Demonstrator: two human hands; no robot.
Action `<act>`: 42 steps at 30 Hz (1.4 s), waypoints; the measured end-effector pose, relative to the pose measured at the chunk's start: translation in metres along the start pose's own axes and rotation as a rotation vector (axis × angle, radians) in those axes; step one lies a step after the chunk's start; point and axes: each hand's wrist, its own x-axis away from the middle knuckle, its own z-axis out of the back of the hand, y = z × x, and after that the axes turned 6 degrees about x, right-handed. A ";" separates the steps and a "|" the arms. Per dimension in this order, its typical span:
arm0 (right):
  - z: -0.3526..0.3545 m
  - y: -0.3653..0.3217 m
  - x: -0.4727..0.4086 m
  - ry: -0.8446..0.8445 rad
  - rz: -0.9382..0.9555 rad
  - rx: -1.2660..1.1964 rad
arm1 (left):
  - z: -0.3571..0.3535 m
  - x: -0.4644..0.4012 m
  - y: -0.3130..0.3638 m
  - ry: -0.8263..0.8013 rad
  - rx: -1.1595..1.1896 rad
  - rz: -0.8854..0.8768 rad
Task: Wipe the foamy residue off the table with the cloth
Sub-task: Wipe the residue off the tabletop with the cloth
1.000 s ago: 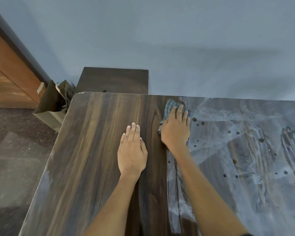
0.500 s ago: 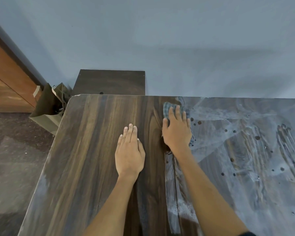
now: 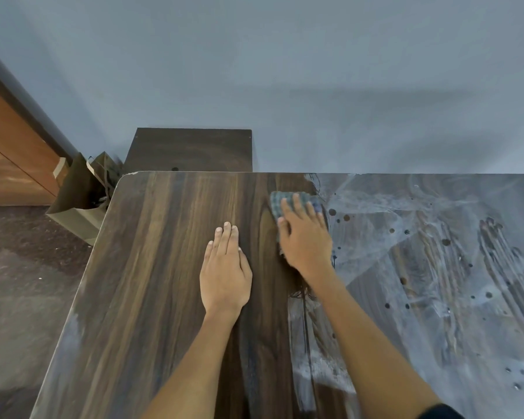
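A dark wood-grain table (image 3: 152,282) fills the lower view. Whitish foamy residue (image 3: 436,267) smears its whole right half, with dark round spots in it. A checked blue-grey cloth (image 3: 277,202) lies near the far edge, at the border between clean and foamy wood. My right hand (image 3: 306,237) presses flat on the cloth with straight fingers, covering most of it. My left hand (image 3: 224,267) rests flat on the clean wood just left of it, fingers together.
A blue-grey wall (image 3: 285,86) runs close behind the table. A dark wooden cabinet (image 3: 191,149) stands behind the far left corner. A brown paper bag (image 3: 79,195) sits on the floor beside it, next to a wooden door (image 3: 9,158).
My right hand has slid the cloth slightly left and toward the far edge. My left hand stays flat in the same spot on the table.
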 end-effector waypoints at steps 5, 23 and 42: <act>-0.005 0.008 0.047 0.064 -0.195 -0.050 | 0.000 0.000 0.001 0.011 0.007 0.003; -0.002 0.000 0.054 0.006 -0.156 -0.040 | 0.008 0.021 -0.006 -0.032 -0.004 -0.059; 0.003 0.014 0.116 -0.043 -0.172 0.002 | 0.021 0.081 -0.009 -0.058 0.006 -0.082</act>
